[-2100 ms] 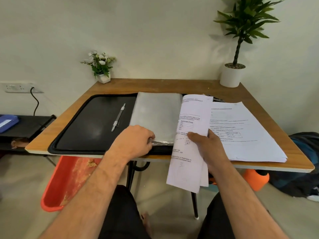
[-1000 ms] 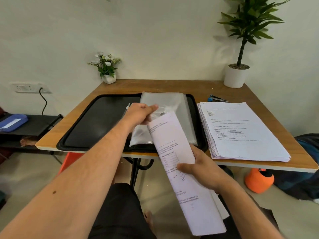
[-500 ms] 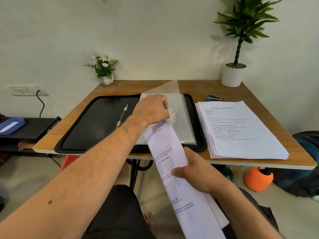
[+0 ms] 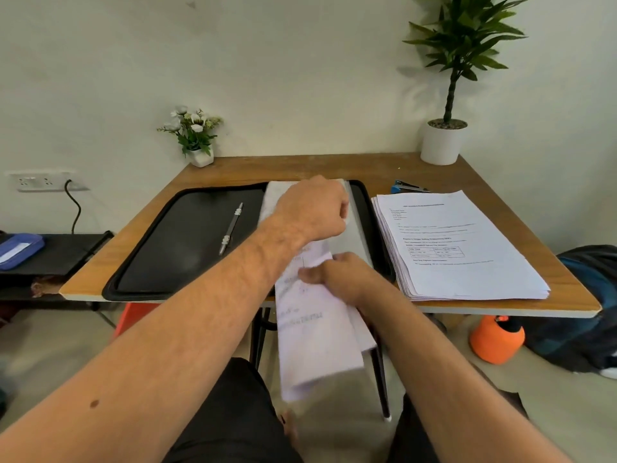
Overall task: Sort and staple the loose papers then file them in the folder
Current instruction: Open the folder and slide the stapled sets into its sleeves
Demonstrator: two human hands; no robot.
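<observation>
Papers (image 4: 314,332) white, printed, motion-blurred

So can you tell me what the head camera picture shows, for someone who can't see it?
A person slides a paper bundle into a plastic sleeve of an open black folder on a wooden table, right hand gripping the bundle, left hand at the sleeve. A paper stack lies beside it.
</observation>
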